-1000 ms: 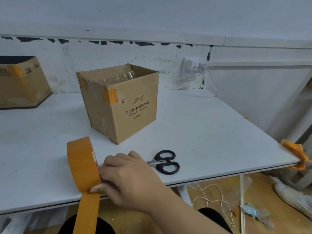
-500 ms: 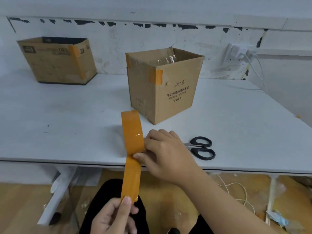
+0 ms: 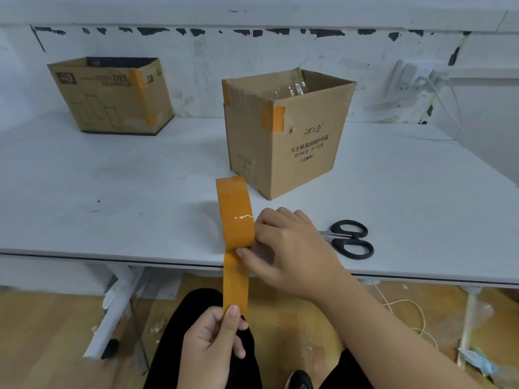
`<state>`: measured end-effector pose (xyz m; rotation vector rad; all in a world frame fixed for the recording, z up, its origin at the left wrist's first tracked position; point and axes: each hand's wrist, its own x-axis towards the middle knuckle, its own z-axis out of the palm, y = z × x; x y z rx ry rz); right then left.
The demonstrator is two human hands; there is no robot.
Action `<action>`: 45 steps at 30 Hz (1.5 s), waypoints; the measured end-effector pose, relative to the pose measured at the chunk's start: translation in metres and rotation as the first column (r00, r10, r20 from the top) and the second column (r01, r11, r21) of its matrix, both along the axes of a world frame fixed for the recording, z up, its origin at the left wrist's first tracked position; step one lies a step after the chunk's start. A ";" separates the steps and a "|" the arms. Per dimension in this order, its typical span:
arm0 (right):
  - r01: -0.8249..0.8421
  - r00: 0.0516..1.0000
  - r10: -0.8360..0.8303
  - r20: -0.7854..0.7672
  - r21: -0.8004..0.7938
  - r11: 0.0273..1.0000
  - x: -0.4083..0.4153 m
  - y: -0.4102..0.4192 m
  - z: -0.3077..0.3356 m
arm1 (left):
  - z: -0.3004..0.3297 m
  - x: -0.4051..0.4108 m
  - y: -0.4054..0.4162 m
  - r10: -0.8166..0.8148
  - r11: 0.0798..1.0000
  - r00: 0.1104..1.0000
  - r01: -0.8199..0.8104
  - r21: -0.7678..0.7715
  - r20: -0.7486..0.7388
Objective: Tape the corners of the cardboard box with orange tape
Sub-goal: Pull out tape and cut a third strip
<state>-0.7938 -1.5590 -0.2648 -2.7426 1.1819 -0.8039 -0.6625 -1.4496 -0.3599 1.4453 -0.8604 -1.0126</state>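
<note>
So the right hand [image 3: 286,248] is gripping the tape roll [image 3: 235,211] upright near the table [image 3: 112,192] edge, same as half a second back. The left hand [image 3: 216,343] pinches the loose strip [image 3: 235,282] end between thumb and fingers, a bit further below the roll than before, so more tape is out. The box [image 3: 286,130] sits just behind the roll, one orange patch on its near corner. Scissors [image 3: 351,238] lie right of the hand.

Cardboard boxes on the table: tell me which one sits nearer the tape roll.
The box with Chinese print, just beyond the tape roll. The other box stands far off at the table's back left, by the wall.
</note>
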 end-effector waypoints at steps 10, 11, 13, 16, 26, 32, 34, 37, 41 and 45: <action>-0.013 0.999 0.013 0.034 -0.024 1.000 -0.001 -0.003 -0.001 | 0.010 0.001 0.011 0.054 0.990 0.998 -0.049 -0.135 0.035; 0.005 0.999 -0.005 0.047 -0.013 1.000 -0.001 -0.003 -0.001 | 0.012 0.001 0.009 0.054 0.988 0.998 -0.050 -0.146 0.024; 0.037 0.998 -0.037 0.046 0.000 0.999 0.000 -0.005 -0.001 | 0.014 0.001 0.006 0.049 0.985 0.999 -0.046 -0.164 0.019; 0.054 0.998 -0.054 0.042 0.007 0.999 0.001 -0.006 -0.002 | 0.009 0.001 0.003 0.046 0.984 0.999 -0.040 -0.174 0.029; 0.105 0.993 -0.106 0.050 0.026 0.994 0.002 -0.006 -0.002 | -0.019 0.002 -0.019 0.053 0.984 0.995 -0.037 -0.174 0.088; 0.102 0.994 -0.104 0.019 0.072 0.992 0.000 -0.006 -0.002 | -0.024 0.006 -0.040 0.059 0.976 0.983 -0.020 -0.216 0.176; 0.093 0.995 -0.095 0.018 0.085 0.992 0.000 -0.007 -0.002 | -0.023 0.005 -0.047 0.060 0.973 0.976 -0.010 -0.231 0.211; 0.084 0.996 -0.085 0.005 0.096 0.992 -0.002 -0.007 -0.002 | -0.022 0.003 -0.054 0.081 0.971 0.975 -0.031 -0.239 0.205; 0.078 0.997 -0.079 0.007 0.126 0.989 -0.003 -0.006 -0.001 | -0.022 0.002 -0.053 0.032 0.978 0.991 -0.004 -0.208 0.132; 0.077 0.997 -0.080 0.012 0.155 0.985 -0.004 -0.005 0.000 | -0.022 0.006 -0.044 -0.018 0.991 1.000 0.019 -0.134 0.012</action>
